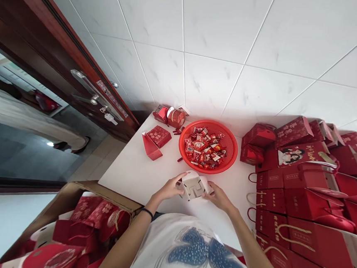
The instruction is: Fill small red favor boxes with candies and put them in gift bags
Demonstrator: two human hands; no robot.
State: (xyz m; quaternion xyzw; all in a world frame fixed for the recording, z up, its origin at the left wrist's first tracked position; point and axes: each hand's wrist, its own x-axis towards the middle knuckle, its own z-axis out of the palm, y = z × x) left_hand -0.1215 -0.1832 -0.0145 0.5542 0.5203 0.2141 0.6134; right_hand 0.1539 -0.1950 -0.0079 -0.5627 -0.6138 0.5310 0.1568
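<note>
Between my two hands is a small open carton (194, 187), its pale inside facing up over the white table. My left hand (172, 187) grips its left side, fingers closed round the edge. On the opposite side, my right hand (218, 196) holds the right edge the same way. Just beyond the carton stands a round red basket (233, 151) filled with wrapped candies (205, 149). To the left of the basket lies an open red box (156, 142) with its flap spread. Behind that box are small red boxes (176, 118).
Rows of red gift bags (297, 207) crowd the right side. A cardboard box (113, 195) full of red packaging stands at the lower left. The white table (125, 167) meets a tiled wall. Through a doorway beside a dark door (48, 47), a person's leg shows.
</note>
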